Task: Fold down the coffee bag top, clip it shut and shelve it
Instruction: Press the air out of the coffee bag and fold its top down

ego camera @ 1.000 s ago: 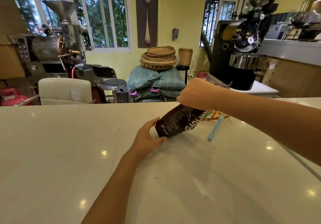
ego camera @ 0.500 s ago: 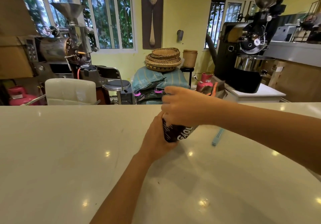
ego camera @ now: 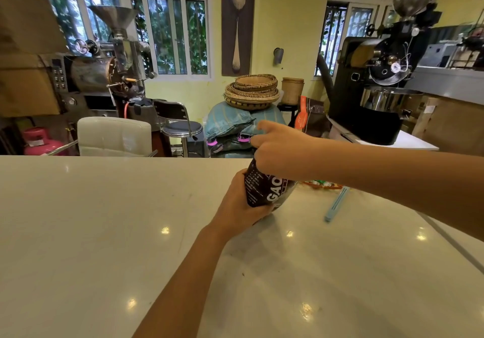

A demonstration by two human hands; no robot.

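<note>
counter (ego camera: 110,246): pale glossy stone, ceiling lights reflected in it, runs under both my forearms and on past the hands.
left hand (ego camera: 242,204): wrapped round the near-left flank and base of the coffee bag (ego camera: 264,189), fingers curled under it, steadying it.
coffee bag: dark with white lettering, standing on the counter between my two hands, long axis roughly upright and tipped a little toward my right; lower body visible, top hidden.
right hand (ego camera: 281,151): directly above my left, clamped over the bag's top, index finger sticking out to the left; can't tell if the top is folded yet, hand covers it.
key relation: bag top sits under my right hand, base in my left, so the fold goes down along the upright axis; right does the folding, left only braces.
clip (ego camera: 336,204): light blue bar flat on the counter, just right of the bag and under my right forearm, long axis running away from me; right hand is the nearer one, not touching it.
step guess: folding, early; clipping and shelving not done.
wrapper (ego camera: 323,184): colourful scrap beyond the clip, partly hidden by my forearm.
room beyond hands: white chair back, stool, stacked sacks with woven baskets on top, roasters far left and far right, yellow wall, windows; no shelf I can pick out.
</note>
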